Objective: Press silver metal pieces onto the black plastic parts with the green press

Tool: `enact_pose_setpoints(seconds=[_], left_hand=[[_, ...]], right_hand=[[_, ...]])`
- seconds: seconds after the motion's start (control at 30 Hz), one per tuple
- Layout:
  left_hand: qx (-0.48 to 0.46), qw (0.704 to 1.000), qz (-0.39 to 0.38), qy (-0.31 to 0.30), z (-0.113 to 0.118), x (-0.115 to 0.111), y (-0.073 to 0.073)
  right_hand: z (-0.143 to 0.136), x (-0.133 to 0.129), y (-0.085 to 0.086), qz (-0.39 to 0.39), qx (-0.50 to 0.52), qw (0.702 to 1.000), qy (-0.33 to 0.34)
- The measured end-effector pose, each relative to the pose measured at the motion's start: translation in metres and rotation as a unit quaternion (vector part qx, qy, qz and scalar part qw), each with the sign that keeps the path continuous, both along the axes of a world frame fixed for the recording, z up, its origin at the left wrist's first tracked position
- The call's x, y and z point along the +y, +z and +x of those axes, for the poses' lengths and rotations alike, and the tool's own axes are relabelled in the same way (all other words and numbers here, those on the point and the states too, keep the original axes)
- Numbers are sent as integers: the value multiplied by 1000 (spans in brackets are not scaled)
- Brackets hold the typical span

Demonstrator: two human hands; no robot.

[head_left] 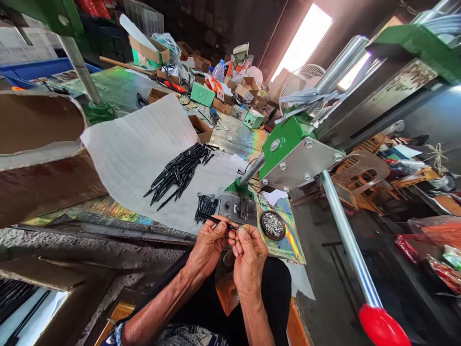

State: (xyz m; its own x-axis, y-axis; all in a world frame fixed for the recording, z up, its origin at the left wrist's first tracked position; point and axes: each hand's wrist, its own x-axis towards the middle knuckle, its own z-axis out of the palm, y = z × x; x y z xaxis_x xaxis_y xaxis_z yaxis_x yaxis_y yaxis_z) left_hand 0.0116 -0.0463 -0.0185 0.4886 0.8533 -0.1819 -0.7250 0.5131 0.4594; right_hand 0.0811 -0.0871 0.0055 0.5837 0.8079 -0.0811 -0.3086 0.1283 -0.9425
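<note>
Between my two hands, above the bench's front edge, is a slim black rod-like part [213, 218]. My left hand [211, 238] is closed on it, thumb and fingers pinching its middle. My right hand [250, 245] pinches at its right end; whether a small pin is also in those fingers I cannot make out. Just beyond my hands stands the metal base [234, 207] of a green hand press [284, 149]. To its left lies a small bunch of black parts [206, 207]. A round dark dish [272, 226] of small silvery pieces sits at right.
A larger heap of pointed black parts [176, 173] lies on a white foam sheet [140, 129]. An open cardboard box [46, 178] stands at left. The press lever with its red knob [383, 326] slants down at right. Small boxes and green devices [202, 94] crowd the back.
</note>
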Motion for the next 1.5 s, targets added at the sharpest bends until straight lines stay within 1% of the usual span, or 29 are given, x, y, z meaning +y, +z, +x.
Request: enact_pose_setpoints(seconds=[0.1, 0.27, 0.37, 0.47, 0.53, 0.6, 0.7, 0.77, 0.97, 1.1, 1.2, 1.3, 1.4, 1.5], left_hand=[[21, 999, 9, 25, 2, 0, -1], [50, 997, 3, 62, 8, 0, -5], [68, 994, 10, 86, 15, -1, -8], [93, 990, 24, 103, 21, -1, -11], [129, 984, 49, 112, 23, 1, -13], [187, 971, 105, 109, 22, 6, -15], [275, 936, 202, 87, 21, 20, -16], [314, 915, 242, 74, 23, 31, -16], [377, 868, 320, 33, 37, 61, -24], [427, 836, 343, 14, 47, 78, -28], [441, 825, 354, 2, 53, 88, -28], [444, 817, 367, -9, 58, 95, -32], [453, 811, 370, -14, 62, 100, -37], [469, 799, 376, -20, 64, 103, -40]], right_hand=[[-2, 3, -6, 3, -15, 1000, -21], [-1, 9, -12, -3, 28, 999, -29], [0, 12, -13, -7, 31, 998, -46], [3, 13, -16, -7, 36, 998, -55], [7, 14, -19, -8, 57, 997, -51], [13, 16, -21, -12, 82, 996, -39], [24, 21, -25, -19, 115, 993, -22], [31, 26, -27, -24, 136, 990, -20], [42, 42, -35, -34, 185, 982, -25], [42, 48, -39, -33, 197, 980, -20], [46, 40, -40, -40, 200, 979, -21], [56, 20, -35, -49, 201, 978, -15], [71, -6, -21, -54, 197, 979, -10], [88, -32, 4, -49, 172, 984, -8]])
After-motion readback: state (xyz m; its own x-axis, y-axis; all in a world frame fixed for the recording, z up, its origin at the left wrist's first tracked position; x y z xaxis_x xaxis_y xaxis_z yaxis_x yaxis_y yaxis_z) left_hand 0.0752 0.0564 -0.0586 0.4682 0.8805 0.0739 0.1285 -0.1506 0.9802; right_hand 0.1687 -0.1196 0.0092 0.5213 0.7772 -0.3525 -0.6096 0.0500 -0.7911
